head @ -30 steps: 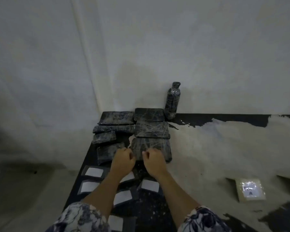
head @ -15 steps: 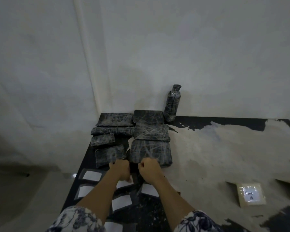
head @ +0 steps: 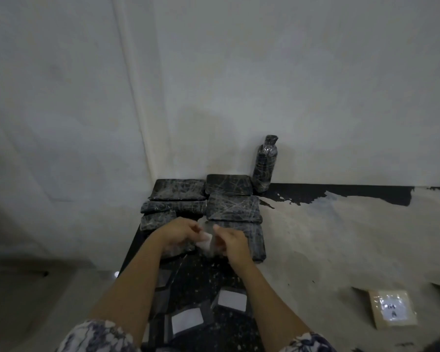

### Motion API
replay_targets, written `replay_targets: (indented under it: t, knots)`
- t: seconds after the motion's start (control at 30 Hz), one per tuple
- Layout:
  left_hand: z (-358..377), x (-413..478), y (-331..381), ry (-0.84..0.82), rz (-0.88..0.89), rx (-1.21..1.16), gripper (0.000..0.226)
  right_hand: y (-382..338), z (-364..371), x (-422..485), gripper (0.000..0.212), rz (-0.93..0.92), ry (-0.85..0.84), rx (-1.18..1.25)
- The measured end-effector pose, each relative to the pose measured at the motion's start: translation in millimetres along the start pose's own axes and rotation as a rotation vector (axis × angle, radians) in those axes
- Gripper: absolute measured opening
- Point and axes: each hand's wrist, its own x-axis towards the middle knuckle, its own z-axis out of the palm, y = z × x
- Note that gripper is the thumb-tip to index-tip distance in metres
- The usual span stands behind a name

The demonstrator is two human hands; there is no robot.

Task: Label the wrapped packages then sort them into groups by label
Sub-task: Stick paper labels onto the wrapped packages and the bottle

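Several flat packages wrapped in dark film lie in two rows at the table's far left corner, among them one at the back (head: 229, 184) and one in the middle (head: 233, 208). My left hand (head: 176, 233) and my right hand (head: 230, 242) meet above the nearest packages and both pinch a small white label with clear tape (head: 205, 240) between them. White label slips (head: 232, 300) (head: 187, 321) lie on the dark table near me. A wrapped bottle (head: 264, 163) stands upright against the wall.
A tan package with a white label marked "A" (head: 393, 312) lies at the right near the table's front. The table top (head: 341, 237) is black with large pale patches. The wall runs right behind; the table's left edge drops to the floor.
Both hands rose from the label slips on the table and now hold one label lifted over the nearest packages. The view tilted a little.
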Motion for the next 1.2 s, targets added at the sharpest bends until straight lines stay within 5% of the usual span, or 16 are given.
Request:
replay_targets:
  t: [0.2,0.33,0.6,0.73,0.93,1.2]
  knots:
    - [-3.1,4.3,4.8,0.069,0.136,-0.292,0.017,-25.1,4.7,10.1,0.043,0.400,-0.101,0.098]
    - [-6.3,5.2,7.2,0.103,0.170,-0.299,0.032,-39.5,3.8,12.8,0.009,0.341,-0.148,0.225]
    - [-10.9,10.5,4.9,0.074,-0.063,-0.582,0.027,-42.0,2.0,37.9,0.018,0.146,0.237,0.163]
    - [-5.6,20.6,11.8,0.259,-0.033,-0.485,0.010,-41.2,2.7,48.7,0.020,0.132,0.250,0.184]
    - [-16.0,38.7,12.1,0.470,0.013,-0.630,0.018,-39.2,9.6,69.7,0.021,0.171,0.212,0.227]
    - [-58.5,69.7,-0.5,0.581,-0.010,-0.596,0.014,-37.8,33.1,118.9,0.013,0.193,0.169,0.090]
